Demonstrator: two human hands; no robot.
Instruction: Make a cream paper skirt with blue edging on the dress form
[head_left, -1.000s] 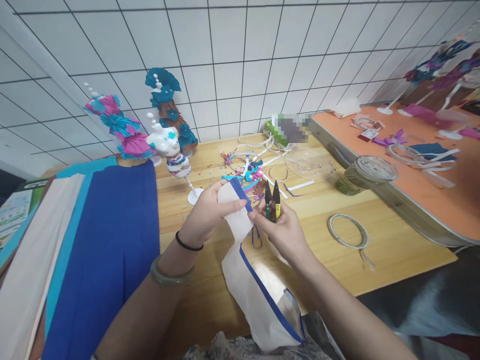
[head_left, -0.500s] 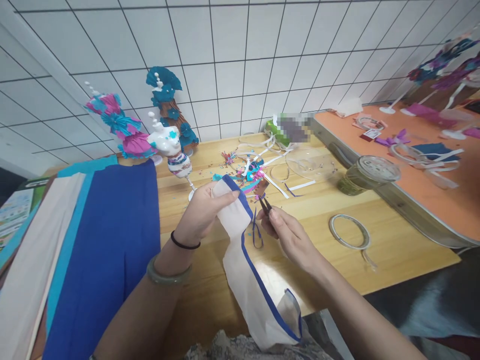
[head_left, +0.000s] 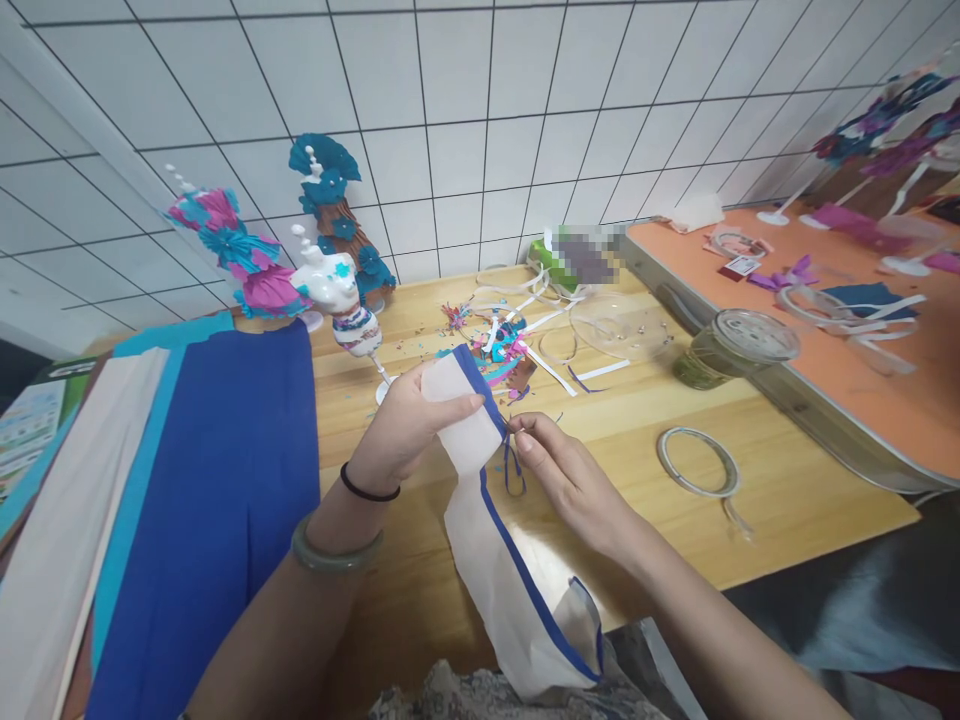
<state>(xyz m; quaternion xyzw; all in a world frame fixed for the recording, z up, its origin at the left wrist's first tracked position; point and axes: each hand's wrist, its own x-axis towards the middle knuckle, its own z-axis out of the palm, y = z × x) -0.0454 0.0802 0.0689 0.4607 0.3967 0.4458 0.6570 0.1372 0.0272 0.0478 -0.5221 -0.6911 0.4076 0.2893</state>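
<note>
1. Holding the strip (head_left: 471, 445) up over the table (head_left: 750, 520): the left hand (head_left: 409, 425) is clamped on its top end, with the thumb across the white face and the fingers behind.
2. The strip is white with a blue right edge. It runs from the left hand down past the table's near edge, and its lower end is curled.
3. The right hand (head_left: 574, 480) has thumb and forefinger tips pinched together on the trim (head_left: 514, 475), a thin blue loop hanging at the strip's blue edge just below the left thumb. Its palm faces down, so I cannot tell whether anything lies in it.
4. The hands are close together, meeting at the strip.
5. Scraps (head_left: 499, 345) lie beyond the hands, and a white mannequin (head_left: 337, 290) stands to the left of them.
6. A blue sheet (head_left: 225, 470) covers the table's left side.
7. A tape ring (head_left: 697, 462) lies to the right, well apart from the hands, and a lidded cup (head_left: 731, 350) stands beyond it.
</note>
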